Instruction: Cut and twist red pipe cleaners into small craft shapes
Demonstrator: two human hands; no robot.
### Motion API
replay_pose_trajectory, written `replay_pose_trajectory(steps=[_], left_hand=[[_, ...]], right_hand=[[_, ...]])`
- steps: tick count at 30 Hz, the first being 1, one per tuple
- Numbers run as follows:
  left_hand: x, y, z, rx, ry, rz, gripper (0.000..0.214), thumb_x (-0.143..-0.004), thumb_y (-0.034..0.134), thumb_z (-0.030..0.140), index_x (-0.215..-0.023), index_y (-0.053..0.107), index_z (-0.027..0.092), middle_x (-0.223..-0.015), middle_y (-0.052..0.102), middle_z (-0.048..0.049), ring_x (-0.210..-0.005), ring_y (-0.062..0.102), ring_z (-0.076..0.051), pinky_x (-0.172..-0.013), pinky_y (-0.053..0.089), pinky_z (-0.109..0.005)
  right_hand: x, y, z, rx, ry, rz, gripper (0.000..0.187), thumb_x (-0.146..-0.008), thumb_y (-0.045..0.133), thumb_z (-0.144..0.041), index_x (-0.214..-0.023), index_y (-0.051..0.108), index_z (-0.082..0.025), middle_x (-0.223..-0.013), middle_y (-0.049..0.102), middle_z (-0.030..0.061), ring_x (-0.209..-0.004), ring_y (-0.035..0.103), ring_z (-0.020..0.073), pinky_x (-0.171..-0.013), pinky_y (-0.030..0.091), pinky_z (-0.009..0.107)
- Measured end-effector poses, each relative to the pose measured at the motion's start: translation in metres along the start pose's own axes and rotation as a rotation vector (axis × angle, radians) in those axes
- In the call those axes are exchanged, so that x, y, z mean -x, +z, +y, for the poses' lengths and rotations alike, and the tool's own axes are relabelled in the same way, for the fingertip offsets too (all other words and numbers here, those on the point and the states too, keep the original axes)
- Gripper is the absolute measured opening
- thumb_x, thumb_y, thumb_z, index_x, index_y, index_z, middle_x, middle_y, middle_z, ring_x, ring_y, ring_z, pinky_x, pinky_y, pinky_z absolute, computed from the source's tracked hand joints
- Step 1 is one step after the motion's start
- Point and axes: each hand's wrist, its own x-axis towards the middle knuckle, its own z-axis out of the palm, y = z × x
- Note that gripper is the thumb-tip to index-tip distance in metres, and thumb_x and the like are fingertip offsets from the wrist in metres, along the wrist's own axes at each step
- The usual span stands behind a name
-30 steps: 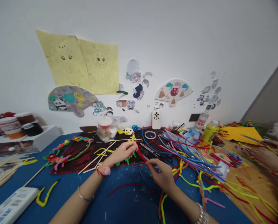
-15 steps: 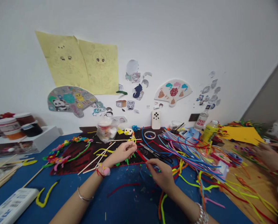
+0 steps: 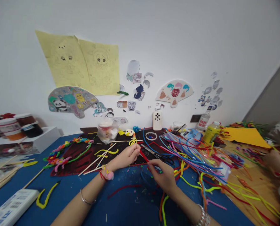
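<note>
My left hand (image 3: 127,155) is curled shut, its fingertips pinching one end of a short red pipe cleaner (image 3: 144,156) over the dark red mat (image 3: 81,158). My right hand (image 3: 162,176) pinches the other end of the same red piece just above the blue tabletop (image 3: 128,205). The two hands sit close together. A pink pom-pom bracelet (image 3: 107,173) hangs on my left wrist. Black scissors (image 3: 154,153) lie just behind my hands.
A big heap of coloured pipe cleaners (image 3: 191,152) spreads to the right. Wooden sticks (image 3: 96,160), a flower garland (image 3: 60,153) and a plastic jar (image 3: 106,131) lie on the mat. Paint tubs (image 3: 13,127) stand at left. Another person's hands (image 3: 275,160) work at the far right.
My left hand has shifted slightly right and toward me, lifting the red piece between both hands. The other person's hands at the right have moved.
</note>
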Motion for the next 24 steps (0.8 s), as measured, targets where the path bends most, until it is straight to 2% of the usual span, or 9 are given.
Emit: replay_pose_trajectory(steps=[4,8,11,14,18,24], left_hand=[[-0.002,0.0,0.001,0.14,0.034,0.033,0.028,-0.089,0.032,0.043,-0.077,0.038,0.019,-0.061,0.036,0.006,-0.049,0.036,-0.007,-0.049,0.033,-0.021],[-0.007,-0.011,-0.004,0.227,0.036,0.101,0.029,-0.09,0.025,0.045,-0.077,0.032,0.02,-0.064,0.029,0.0067,-0.045,0.032,-0.005,-0.045,0.031,-0.019],[-0.008,-0.017,-0.009,0.238,0.019,0.105,0.033,-0.089,0.027,0.045,-0.069,0.03,0.019,-0.059,0.026,0.0075,-0.043,0.029,-0.005,-0.043,0.029,-0.018],[-0.008,-0.015,-0.013,0.228,-0.006,0.064,0.032,-0.086,0.038,0.044,-0.07,0.039,0.017,-0.056,0.033,0.0073,-0.043,0.033,-0.005,-0.044,0.032,-0.019],[-0.006,-0.009,-0.017,0.194,-0.026,0.03,0.024,-0.081,0.05,0.038,-0.09,0.051,0.016,-0.06,0.042,0.0059,-0.047,0.041,-0.006,-0.046,0.035,-0.019],[-0.006,-0.009,-0.017,0.203,-0.016,0.074,0.02,-0.078,0.054,0.033,-0.086,0.053,0.015,-0.058,0.044,0.006,-0.047,0.041,-0.006,-0.046,0.033,-0.018]], right_hand=[[0.0,-0.001,0.0,-0.024,0.017,0.015,0.01,-0.081,0.052,-0.017,-0.081,0.061,-0.022,-0.074,0.068,0.0015,-0.068,0.065,0.0149,-0.064,0.051,0.023],[0.0,-0.002,0.0,-0.016,0.017,0.018,0.01,-0.08,0.052,-0.017,-0.08,0.061,-0.021,-0.074,0.068,0.0011,-0.067,0.065,0.0147,-0.064,0.05,0.023],[0.0,-0.002,0.001,-0.016,0.023,0.012,0.01,-0.08,0.052,-0.017,-0.079,0.061,-0.021,-0.074,0.068,0.0011,-0.066,0.065,0.0148,-0.063,0.05,0.023],[0.001,-0.001,0.001,-0.021,0.022,0.01,0.01,-0.08,0.052,-0.016,-0.079,0.061,-0.021,-0.075,0.068,0.0012,-0.067,0.065,0.0148,-0.063,0.05,0.023],[0.001,0.0,0.002,-0.019,0.005,0.01,0.01,-0.08,0.052,-0.016,-0.08,0.061,-0.021,-0.075,0.068,0.0014,-0.067,0.064,0.0143,-0.063,0.049,0.022],[0.001,0.0,0.001,-0.002,-0.025,0.004,0.01,-0.08,0.053,-0.014,-0.08,0.061,-0.021,-0.074,0.068,0.0005,-0.067,0.064,0.0135,-0.063,0.048,0.022]])
